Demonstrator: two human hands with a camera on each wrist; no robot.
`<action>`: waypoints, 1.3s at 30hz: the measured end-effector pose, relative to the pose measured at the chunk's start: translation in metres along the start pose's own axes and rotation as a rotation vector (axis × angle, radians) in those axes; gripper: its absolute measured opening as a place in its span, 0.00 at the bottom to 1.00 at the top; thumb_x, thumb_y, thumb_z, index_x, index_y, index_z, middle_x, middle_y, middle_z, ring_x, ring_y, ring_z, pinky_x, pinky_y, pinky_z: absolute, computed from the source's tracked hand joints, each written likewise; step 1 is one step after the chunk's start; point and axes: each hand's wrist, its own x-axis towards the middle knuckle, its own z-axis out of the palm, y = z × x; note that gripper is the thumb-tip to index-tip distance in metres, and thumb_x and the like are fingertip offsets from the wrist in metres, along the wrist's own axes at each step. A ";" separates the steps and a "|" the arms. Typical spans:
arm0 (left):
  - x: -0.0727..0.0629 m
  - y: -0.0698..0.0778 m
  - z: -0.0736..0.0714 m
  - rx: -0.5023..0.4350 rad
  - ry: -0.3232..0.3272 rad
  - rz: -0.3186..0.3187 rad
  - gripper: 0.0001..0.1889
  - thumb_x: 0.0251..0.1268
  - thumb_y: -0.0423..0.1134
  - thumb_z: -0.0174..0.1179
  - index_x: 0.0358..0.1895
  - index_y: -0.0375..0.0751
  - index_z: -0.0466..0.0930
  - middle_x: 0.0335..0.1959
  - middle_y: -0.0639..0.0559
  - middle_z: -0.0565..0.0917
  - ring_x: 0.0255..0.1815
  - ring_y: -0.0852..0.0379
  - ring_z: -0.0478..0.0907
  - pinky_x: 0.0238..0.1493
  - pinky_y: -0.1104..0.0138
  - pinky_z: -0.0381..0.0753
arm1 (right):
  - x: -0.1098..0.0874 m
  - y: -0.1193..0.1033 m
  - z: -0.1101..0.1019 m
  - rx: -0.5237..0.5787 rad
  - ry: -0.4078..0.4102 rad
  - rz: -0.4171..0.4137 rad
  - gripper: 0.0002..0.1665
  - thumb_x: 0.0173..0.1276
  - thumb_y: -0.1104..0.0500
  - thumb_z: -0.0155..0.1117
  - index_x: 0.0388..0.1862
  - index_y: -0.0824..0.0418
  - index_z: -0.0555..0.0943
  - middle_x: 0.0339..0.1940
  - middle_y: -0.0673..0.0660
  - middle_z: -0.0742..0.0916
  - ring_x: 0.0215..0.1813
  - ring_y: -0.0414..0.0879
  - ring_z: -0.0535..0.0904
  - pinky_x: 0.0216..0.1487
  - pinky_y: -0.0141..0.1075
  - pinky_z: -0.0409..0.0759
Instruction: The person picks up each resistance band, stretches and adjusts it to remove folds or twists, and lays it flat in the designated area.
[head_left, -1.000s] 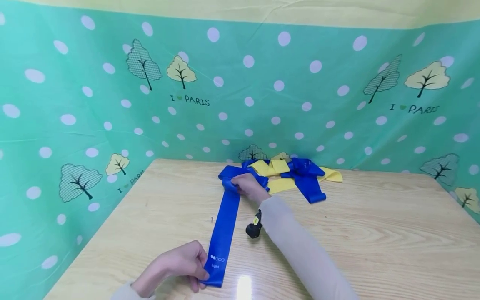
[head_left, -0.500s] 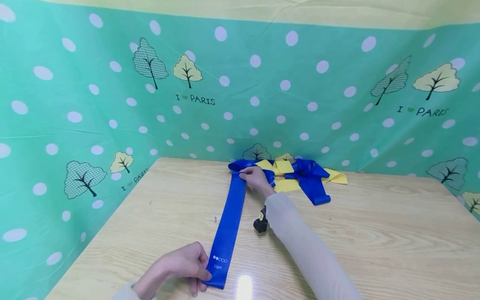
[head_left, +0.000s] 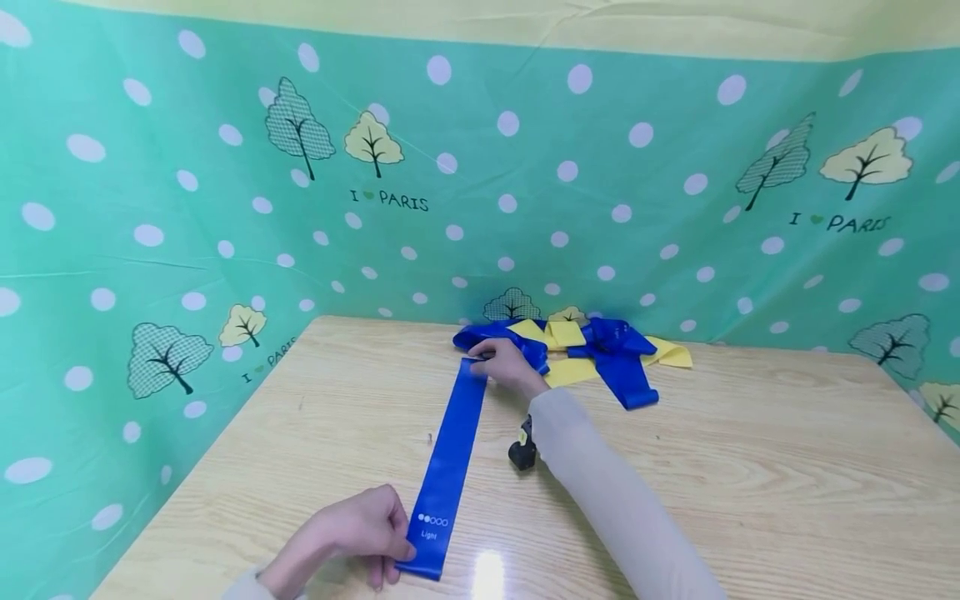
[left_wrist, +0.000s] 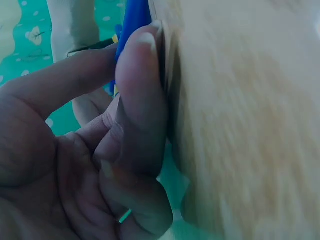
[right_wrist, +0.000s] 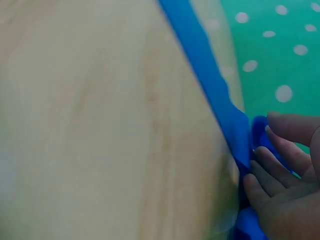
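Observation:
A blue resistance band (head_left: 452, 458), printed "Light" with a row of small circles, lies flat and lengthwise on the table. At its near end my left hand (head_left: 363, 529) pinches the corner between thumb and fingers; the left wrist view has these fingers (left_wrist: 142, 75) close against the tabletop. My right hand (head_left: 506, 365) is at the band's far end, fingertips right over its edge. In the right wrist view the right hand's fingers (right_wrist: 272, 170) are loosely extended beside the blue strip (right_wrist: 207, 75), with thumb and fingers not closed on it.
Behind the right hand, along the table's back edge, lies a loose pile of blue bands (head_left: 618, 354) and yellow bands (head_left: 566, 335). A black wrist camera (head_left: 522, 450) hangs under the right sleeve. A green dotted curtain (head_left: 510, 167) borders the wooden table (head_left: 750, 467).
My right hand drew the band's far end out straight toward the back, then let it go, and that end has slid slightly nearer. The left hand keeps its pinch, shifting slightly left.

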 end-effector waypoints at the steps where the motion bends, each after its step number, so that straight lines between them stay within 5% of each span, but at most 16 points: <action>1: 0.000 0.000 0.000 0.008 0.004 -0.001 0.13 0.52 0.27 0.65 0.15 0.35 0.73 0.12 0.40 0.81 0.08 0.65 0.73 0.13 0.70 0.78 | 0.000 0.000 -0.001 0.017 -0.003 0.010 0.15 0.65 0.63 0.63 0.51 0.61 0.81 0.62 0.58 0.78 0.61 0.52 0.74 0.62 0.44 0.74; 12: -0.002 0.003 -0.002 0.095 0.031 -0.034 0.11 0.52 0.31 0.67 0.17 0.38 0.75 0.11 0.49 0.80 0.09 0.64 0.73 0.14 0.71 0.77 | -0.006 0.003 -0.018 0.130 -0.044 0.073 0.18 0.69 0.59 0.60 0.56 0.59 0.79 0.59 0.56 0.80 0.59 0.51 0.75 0.60 0.43 0.75; 25: 0.015 0.033 -0.009 0.356 0.250 -0.101 0.09 0.53 0.34 0.66 0.20 0.38 0.78 0.15 0.50 0.78 0.17 0.57 0.72 0.21 0.69 0.68 | -0.012 0.019 -0.035 0.273 -0.155 0.123 0.19 0.70 0.62 0.56 0.59 0.66 0.75 0.59 0.61 0.81 0.61 0.53 0.77 0.63 0.43 0.75; 32: 0.043 0.052 -0.016 0.327 0.296 -0.070 0.11 0.61 0.36 0.61 0.22 0.37 0.79 0.17 0.48 0.79 0.18 0.57 0.74 0.21 0.70 0.69 | -0.018 0.018 -0.033 0.287 -0.154 0.150 0.19 0.70 0.65 0.55 0.59 0.68 0.75 0.58 0.63 0.81 0.61 0.53 0.78 0.63 0.42 0.76; 39: 0.092 0.068 -0.030 0.301 0.371 -0.013 0.08 0.64 0.36 0.58 0.36 0.32 0.79 0.27 0.45 0.82 0.26 0.54 0.81 0.26 0.66 0.79 | -0.025 0.014 -0.027 0.417 -0.119 0.205 0.21 0.71 0.66 0.53 0.61 0.73 0.71 0.58 0.68 0.80 0.61 0.56 0.78 0.62 0.42 0.76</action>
